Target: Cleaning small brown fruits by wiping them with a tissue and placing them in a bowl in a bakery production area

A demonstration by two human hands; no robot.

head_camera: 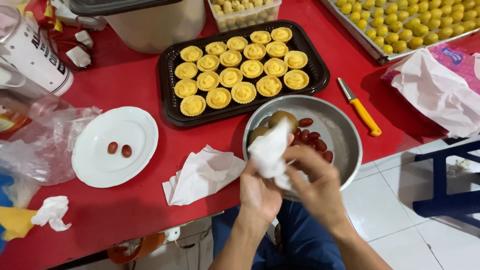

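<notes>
Right now both hands meet over the near edge of the metal bowl, working a crumpled white tissue. The left hand cups it from below, fingers closed around the wad; the right hand pinches its right side between thumb and fingertips. Whether something is wrapped inside cannot be told. The tissue looks light, soft and easily torn — best gripped by the bunched middle, not a loose corner.

The bowl holds small dark red fruits and two larger brownish-green round ones. Left of it lies another tissue on the red counter, and further left a white plate carries two red fruits. Beyond sits a black tray of yellow tarts — rows filling it. An orange-handled knife lies right of the bowl.
</notes>
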